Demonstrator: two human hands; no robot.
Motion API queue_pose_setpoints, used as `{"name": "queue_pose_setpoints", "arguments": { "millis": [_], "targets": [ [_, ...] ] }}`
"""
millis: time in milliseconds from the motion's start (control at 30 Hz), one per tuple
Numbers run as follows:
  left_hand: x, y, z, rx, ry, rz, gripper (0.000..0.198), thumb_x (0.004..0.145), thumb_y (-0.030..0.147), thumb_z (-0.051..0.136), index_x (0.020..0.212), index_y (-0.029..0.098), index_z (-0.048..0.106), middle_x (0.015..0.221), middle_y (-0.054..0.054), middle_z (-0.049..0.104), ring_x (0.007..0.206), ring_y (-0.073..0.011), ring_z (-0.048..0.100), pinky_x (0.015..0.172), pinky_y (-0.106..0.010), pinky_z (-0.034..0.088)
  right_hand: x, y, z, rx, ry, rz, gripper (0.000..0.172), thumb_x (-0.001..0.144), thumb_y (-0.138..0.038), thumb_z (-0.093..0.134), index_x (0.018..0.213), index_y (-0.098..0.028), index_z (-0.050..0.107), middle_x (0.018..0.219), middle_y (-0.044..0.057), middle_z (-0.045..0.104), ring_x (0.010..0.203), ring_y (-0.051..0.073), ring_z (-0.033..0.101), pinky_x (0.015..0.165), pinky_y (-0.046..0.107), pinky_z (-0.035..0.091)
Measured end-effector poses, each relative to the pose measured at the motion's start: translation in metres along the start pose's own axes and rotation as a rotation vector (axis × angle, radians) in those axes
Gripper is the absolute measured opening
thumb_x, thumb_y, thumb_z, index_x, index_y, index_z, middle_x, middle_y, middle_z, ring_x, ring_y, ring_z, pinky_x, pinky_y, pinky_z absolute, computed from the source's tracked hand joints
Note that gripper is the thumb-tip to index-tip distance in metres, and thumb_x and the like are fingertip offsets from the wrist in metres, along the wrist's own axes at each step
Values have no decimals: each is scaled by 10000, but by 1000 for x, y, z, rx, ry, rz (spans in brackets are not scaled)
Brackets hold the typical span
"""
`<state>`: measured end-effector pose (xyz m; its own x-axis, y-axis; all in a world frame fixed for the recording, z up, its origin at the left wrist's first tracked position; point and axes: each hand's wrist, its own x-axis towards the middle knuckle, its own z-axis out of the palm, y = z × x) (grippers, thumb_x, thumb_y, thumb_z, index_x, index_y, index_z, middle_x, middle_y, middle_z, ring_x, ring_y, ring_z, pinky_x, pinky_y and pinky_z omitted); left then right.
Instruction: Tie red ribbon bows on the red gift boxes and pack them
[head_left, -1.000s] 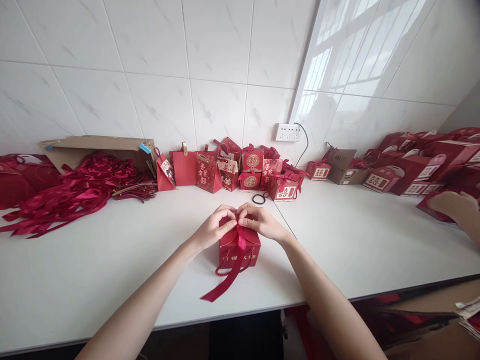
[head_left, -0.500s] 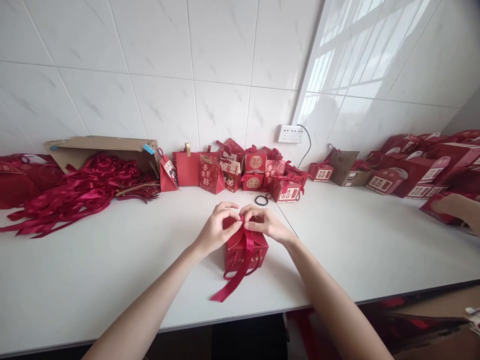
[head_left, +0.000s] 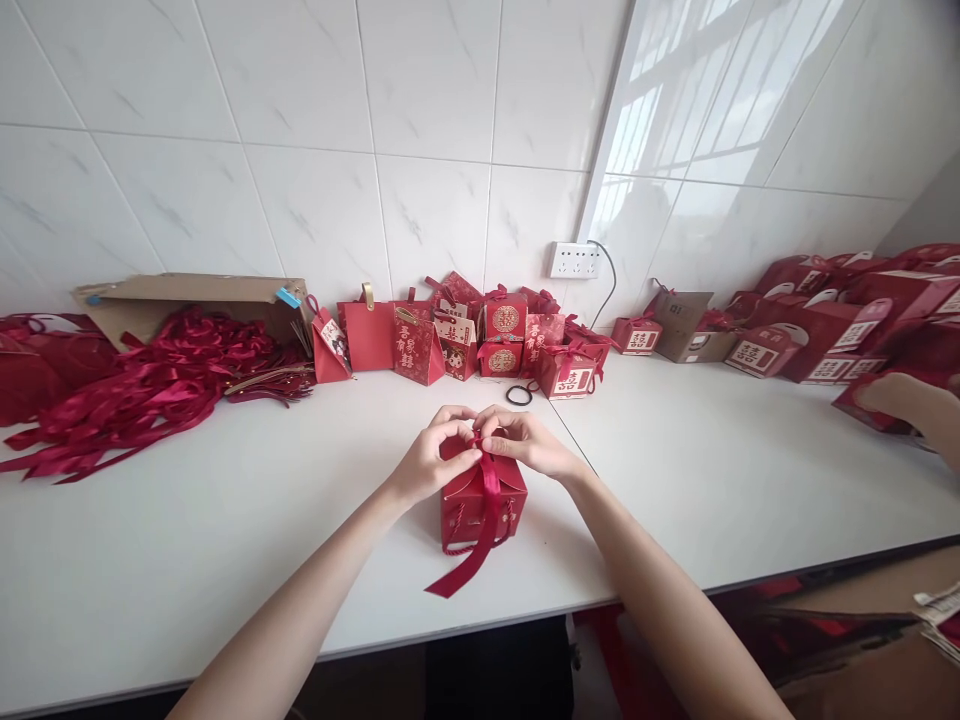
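Observation:
A small red gift box point(head_left: 465, 505) with a twisted red cord handle stands upright near the table's front edge. Over its top runs a dark red ribbon point(head_left: 489, 515), one tail hanging down the front onto the table. My left hand point(head_left: 439, 450) pinches the ribbon at the top of the box from the left. From the right, my right hand point(head_left: 525, 440) pinches it at the same spot, the fingertips of both hands almost touching. The ribbon's knot or loop is mostly hidden behind my fingers.
Loose red ribbons point(head_left: 180, 370) spill from a cardboard box point(head_left: 225, 288) at the left. Several red gift boxes point(head_left: 416, 345) line the wall; more are piled at the right, where another person's hand point(head_left: 911, 405) rests. A black ring point(head_left: 518, 396) lies behind my hands.
My view has shifted slightly. Both hands still pinch the ribbon at the box top, with only small finger movements. The hanging tail has swung a little.

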<state>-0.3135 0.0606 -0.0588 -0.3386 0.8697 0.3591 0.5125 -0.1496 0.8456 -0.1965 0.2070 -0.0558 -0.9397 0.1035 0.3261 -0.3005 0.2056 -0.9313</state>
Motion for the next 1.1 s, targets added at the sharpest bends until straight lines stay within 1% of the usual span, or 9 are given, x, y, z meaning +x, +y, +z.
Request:
{"name": "queue_pose_setpoints", "arguments": {
  "millis": [133, 233, 400, 633, 733, 833, 933, 1000, 1100],
  "targets": [
    [0, 2, 3, 21, 49, -27, 168, 708, 339, 561, 651, 188, 512, 1109, -88, 528, 1109, -251, 503, 997, -405, 380, 0, -1, 1, -39, -19, 5, 258, 752, -415, 663, 700, -172, 592, 980, 44, 516, 859, 153, 526, 811, 321, 414],
    [0, 3, 5, 16, 79, -43, 181, 704, 333, 544, 620, 188, 475, 1099, -84, 522, 1081, -249, 510, 974, -400, 395, -1, -1, 1, -47, -52, 3, 221, 732, -361, 674, 690, -174, 562, 997, 43, 493, 884, 159, 514, 831, 331, 400],
    [0, 3, 6, -4, 84, -51, 176, 681, 299, 550, 597, 195, 436, 1093, -79, 506, 1085, -248, 489, 999, -406, 366, -1, 0, 1, -20, -90, -18, 168, 714, -286, 662, 688, -185, 531, 996, 41, 485, 967, 179, 486, 875, 342, 376],
    [-1, 2, 9, -9, 118, -49, 167, 688, 289, 531, 602, 196, 421, 1092, -70, 496, 1054, -233, 485, 988, -382, 364, 0, 3, 0, 37, -96, -21, 194, 707, -320, 670, 689, -186, 531, 989, 41, 495, 948, 182, 488, 846, 338, 385],
    [-1, 3, 10, 17, 131, -46, 171, 702, 277, 517, 591, 196, 415, 1057, -61, 495, 1028, -220, 489, 970, -358, 374, 0, 4, 1, 39, -89, -23, 208, 694, -324, 679, 676, -188, 523, 985, 38, 496, 949, 182, 487, 865, 343, 374],
    [-2, 5, 11, 39, 133, -42, 206, 700, 276, 528, 575, 195, 386, 1005, -55, 485, 988, -209, 492, 933, -343, 396, 0, 4, 1, 46, -91, -22, 218, 676, -319, 692, 668, -185, 520, 1003, 38, 488, 943, 182, 487, 847, 337, 375],
    [-3, 6, 10, 40, 137, -53, 241, 702, 298, 540, 572, 195, 366, 990, -53, 476, 968, -207, 493, 923, -351, 399, 0, 3, 2, 49, -88, -17, 227, 681, -325, 699, 656, -180, 526, 1017, 36, 483, 937, 178, 493, 844, 333, 371],
    [-3, 6, 10, 32, 144, -54, 249, 708, 324, 542, 575, 195, 377, 1003, -56, 480, 994, -214, 491, 935, -356, 393, 0, 3, 3, 46, -79, -23, 227, 689, -339, 704, 667, -181, 543, 1007, 34, 486, 932, 177, 499, 860, 340, 367],
    [-2, 5, 10, 7, 150, -54, 257, 726, 370, 531, 583, 192, 413, 1012, -62, 493, 1002, -216, 501, 912, -342, 412, 0, 2, 4, 10, -60, -40, 206, 695, -332, 719, 708, -183, 578, 1004, 38, 494, 950, 179, 504, 895, 348, 357]
  ]
}}
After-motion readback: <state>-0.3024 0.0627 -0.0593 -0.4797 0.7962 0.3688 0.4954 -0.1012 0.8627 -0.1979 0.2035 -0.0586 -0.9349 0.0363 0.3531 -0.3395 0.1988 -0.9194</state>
